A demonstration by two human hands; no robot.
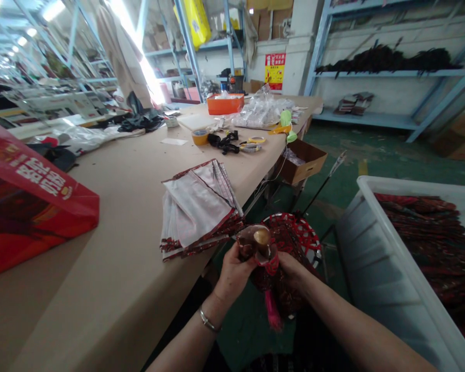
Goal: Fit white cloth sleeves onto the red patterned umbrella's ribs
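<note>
My left hand (235, 271) is closed on the edge of a dark red patterned cloth piece (270, 264), near the table's edge. My right hand (292, 269) grips the same cloth from the other side; its fingertips are partly hidden. Between the hands, a rounded wooden rod end (261, 238) shows, with cloth around it. A pink tassel (272, 312) hangs below. Behind the cloth stands a round stool or basket (312, 235) with a red laced rim and more dark red cloth on it. Left of my hands, a stack of pale-backed cloth pieces (199, 206) lies on the table.
The brown-covered table (124, 206) carries a red bag (34, 196), yellow tape (200, 136), scissors (251, 147), an orange box (225, 104) and plastic bags (261, 109). At right stands a white bin (391, 248) of folded dark red cloth. A cardboard box (308, 168) sits beyond.
</note>
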